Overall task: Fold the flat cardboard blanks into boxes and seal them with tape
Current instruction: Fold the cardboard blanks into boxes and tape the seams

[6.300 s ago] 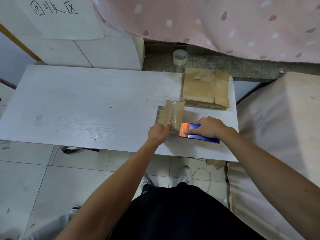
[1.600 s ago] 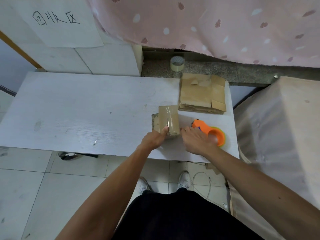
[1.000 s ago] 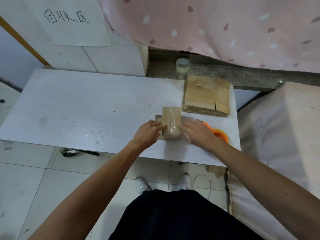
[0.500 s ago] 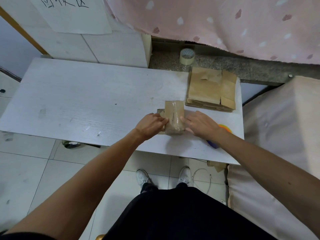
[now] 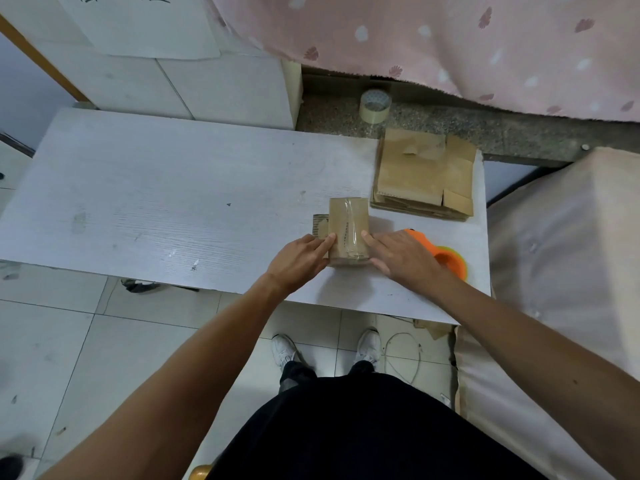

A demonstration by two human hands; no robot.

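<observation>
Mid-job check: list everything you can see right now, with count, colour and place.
table: one, white, centre of view
box: one, brown with clear tape along its top, table's near right part
flat blanks: one stack, brown, table's far right corner
tape dispenser: one, orange, right of the box, partly hidden
tape roll: one, pale clear, on the stone ledge behind the table
curtain: one, pink with spots, above the ledge
paper sheet: one, white, wall at top left
left hand: fingers straight against the box's left side
right hand: fingers straight against the box's right side
</observation>
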